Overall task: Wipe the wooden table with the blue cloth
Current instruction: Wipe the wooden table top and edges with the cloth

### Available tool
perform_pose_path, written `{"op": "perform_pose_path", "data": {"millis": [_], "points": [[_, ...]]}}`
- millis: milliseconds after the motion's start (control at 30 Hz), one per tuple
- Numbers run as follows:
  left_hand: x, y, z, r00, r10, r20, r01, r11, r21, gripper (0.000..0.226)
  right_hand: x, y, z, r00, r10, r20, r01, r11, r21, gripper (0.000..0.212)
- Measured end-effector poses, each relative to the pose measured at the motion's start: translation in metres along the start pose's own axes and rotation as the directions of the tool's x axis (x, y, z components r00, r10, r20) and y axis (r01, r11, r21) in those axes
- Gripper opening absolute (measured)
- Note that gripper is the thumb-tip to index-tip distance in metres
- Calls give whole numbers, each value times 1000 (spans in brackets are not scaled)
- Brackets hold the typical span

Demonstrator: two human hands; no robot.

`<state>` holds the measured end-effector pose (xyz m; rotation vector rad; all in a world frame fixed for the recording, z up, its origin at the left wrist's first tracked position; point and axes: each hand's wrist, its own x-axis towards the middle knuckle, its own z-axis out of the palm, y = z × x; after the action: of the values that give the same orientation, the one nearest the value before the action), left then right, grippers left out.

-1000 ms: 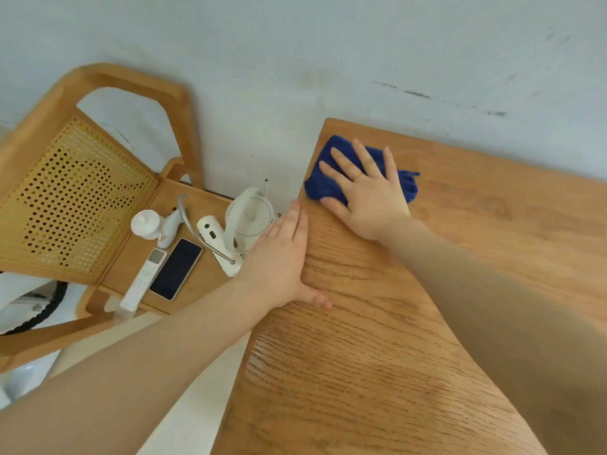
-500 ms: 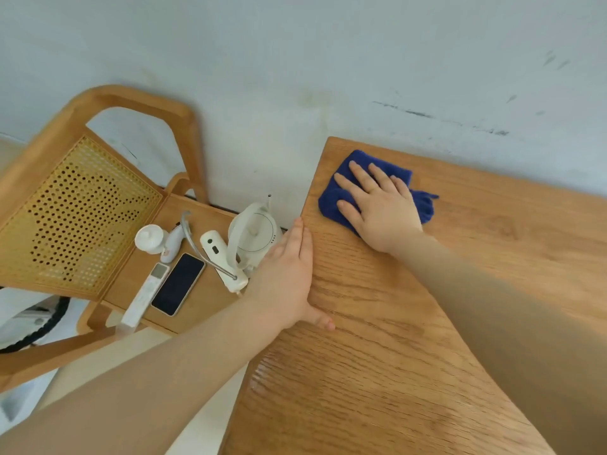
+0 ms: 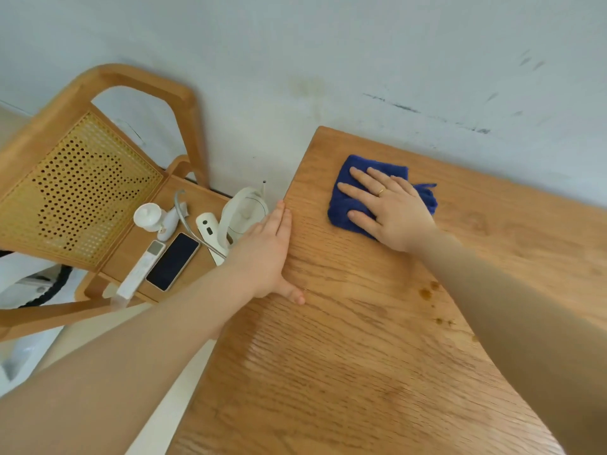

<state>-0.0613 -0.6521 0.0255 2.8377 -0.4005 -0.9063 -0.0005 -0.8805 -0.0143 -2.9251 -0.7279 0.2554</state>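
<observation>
The wooden table [image 3: 345, 339] fills the lower right of the head view, its far edge against the wall. A folded blue cloth [image 3: 341, 205] lies near the table's far left corner. My right hand [image 3: 391, 205] presses flat on the cloth with straight, spread fingers and covers most of it. My left hand [image 3: 266, 254] rests flat along the table's left edge, fingers straight and together, thumb on the tabletop. A few small dark spots [image 3: 427, 292] mark the wood beside my right forearm.
A wooden chair [image 3: 82, 178] with a cane back stands left of the table. On its seat lie a white remote [image 3: 139, 272], a black phone [image 3: 173, 261], a white headset-like device [image 3: 243, 211] and small white items. A pale wall [image 3: 328, 60] runs behind.
My right hand has slid the blue cloth to the right, away from the table's left edge. My left hand stays on the edge.
</observation>
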Motion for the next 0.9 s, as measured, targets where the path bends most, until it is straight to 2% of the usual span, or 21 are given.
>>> {"op": "perform_pose_path", "data": {"millis": [133,233,333,500,567,633,700,833,900], "points": [[1,0,2,1000,0,1,0,1000,30,145,40,34,0,972,228,-66,-228,974,8,51],[-2,2,2,1000,-17,13,17,999,40,145,39,30,0,955,287,-80,-288,958,3,51],[-5,3,1,999,-35,19,33,997,71,144,2,4,5,970,233,-74,-235,972,-15,53],[0,6,0,998,-43,48,37,992,124,145,-45,-9,6,999,-21,42,20,1000,12,68],[3,5,0,999,28,29,-31,991,132,142,-25,12,2,1000,24,-9,-24,1000,21,68],[3,4,2,993,114,7,-114,982,152,134,1,37,0,985,151,-79,-149,988,33,58],[1,4,4,990,144,8,-143,975,169,128,18,58,0,974,214,-76,-213,977,28,50],[-7,18,6,994,106,31,-108,990,91,120,9,55,0,973,226,-45,-227,974,-1,51],[-7,35,5,994,109,-10,-108,990,88,113,-20,43,3,987,155,-39,-157,987,-25,58]]}}
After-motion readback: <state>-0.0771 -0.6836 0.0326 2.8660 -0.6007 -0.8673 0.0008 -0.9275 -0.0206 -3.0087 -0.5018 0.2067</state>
